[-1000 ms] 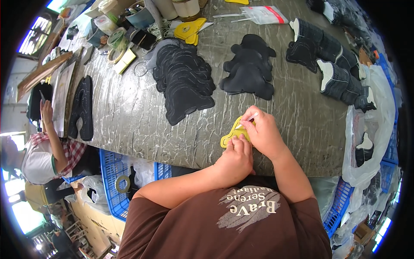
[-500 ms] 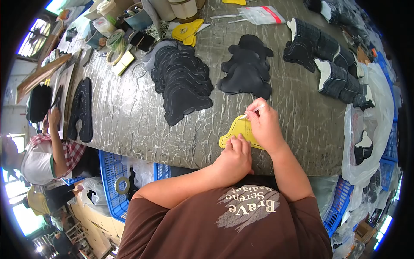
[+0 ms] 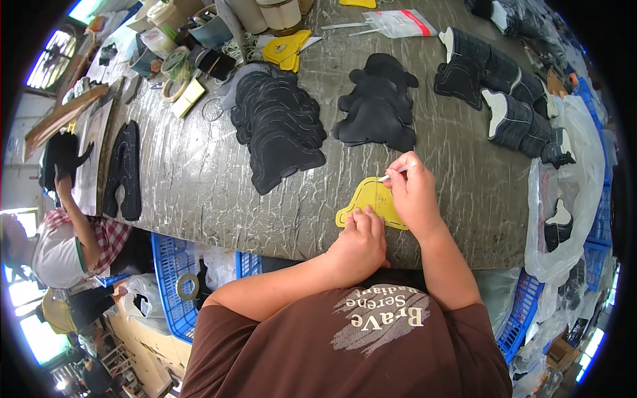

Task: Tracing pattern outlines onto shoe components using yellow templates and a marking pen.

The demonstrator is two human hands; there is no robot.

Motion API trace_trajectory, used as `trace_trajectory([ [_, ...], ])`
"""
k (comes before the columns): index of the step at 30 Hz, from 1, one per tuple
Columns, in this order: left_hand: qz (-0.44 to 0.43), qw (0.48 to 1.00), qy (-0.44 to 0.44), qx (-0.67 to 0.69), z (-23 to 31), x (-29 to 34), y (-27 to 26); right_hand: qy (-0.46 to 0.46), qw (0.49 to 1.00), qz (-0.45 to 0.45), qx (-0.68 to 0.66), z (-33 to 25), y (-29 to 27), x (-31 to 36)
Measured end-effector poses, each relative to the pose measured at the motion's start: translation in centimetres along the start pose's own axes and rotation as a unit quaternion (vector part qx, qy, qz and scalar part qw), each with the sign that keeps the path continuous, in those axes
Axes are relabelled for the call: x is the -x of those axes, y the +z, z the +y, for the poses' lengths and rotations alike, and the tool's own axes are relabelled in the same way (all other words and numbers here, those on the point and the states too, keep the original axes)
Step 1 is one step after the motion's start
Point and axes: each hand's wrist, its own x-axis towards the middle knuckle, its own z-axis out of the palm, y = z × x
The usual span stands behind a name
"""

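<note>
A yellow pattern template [image 3: 379, 194] with slots cut along its edge lies on the table in front of me. My left hand [image 3: 361, 240] rests on its near edge, fingers spread and pressing it down. In a pinch, my right hand [image 3: 417, 196] holds a slim white marking pen [image 3: 402, 170], its tip at the slot along the template's far edge. Whatever lies beneath the template is hidden. Beyond it are a fanned stack of black cut pieces with pale marked lines [image 3: 282, 132] and a second black pile with no lines showing [image 3: 377, 106].
Yellow templates [image 3: 286, 48], tubs [image 3: 211, 30] and a tape roll [image 3: 174, 89] stand at the far left. Black shoe uppers [image 3: 511, 116] line the right side. Blue crates [image 3: 174, 278] sit below the table edge. A co-worker [image 3: 73, 245] handles black pieces at left.
My right hand has shifted slightly right, with the pen tip moving along the template's far slot. My left hand stays put. The co-worker's hand has moved a little to the left.
</note>
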Motion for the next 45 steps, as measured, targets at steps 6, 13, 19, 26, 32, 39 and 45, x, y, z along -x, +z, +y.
trace_trajectory([
  [6,0.013,1.000,-0.003,-0.002,0.1,0.0,0.1,-0.054,0.998,0.020,0.029,0.3,-0.1,0.4],
  [13,0.016,1.000,-0.007,-0.002,0.2,0.0,0.1,-0.035,0.999,0.030,0.019,1.1,-0.5,0.8],
  [19,0.016,1.000,-0.003,0.002,0.1,0.1,0.1,-0.023,0.999,0.045,0.016,1.2,-1.3,1.5],
  [26,0.019,1.000,-0.003,0.009,0.0,0.1,0.1,-0.045,0.996,0.064,0.037,1.2,-1.9,3.5],
  [32,0.016,1.000,-0.005,0.012,0.1,0.1,0.0,-0.041,0.997,0.063,0.019,1.4,-2.3,5.3],
  [39,0.012,1.000,0.003,-0.002,0.1,0.1,0.0,-0.080,0.992,0.079,0.054,1.4,-3.0,7.8],
  [45,0.012,1.000,0.006,-0.005,0.0,0.2,0.1,-0.064,0.992,0.092,0.050,1.4,-3.7,8.8],
])
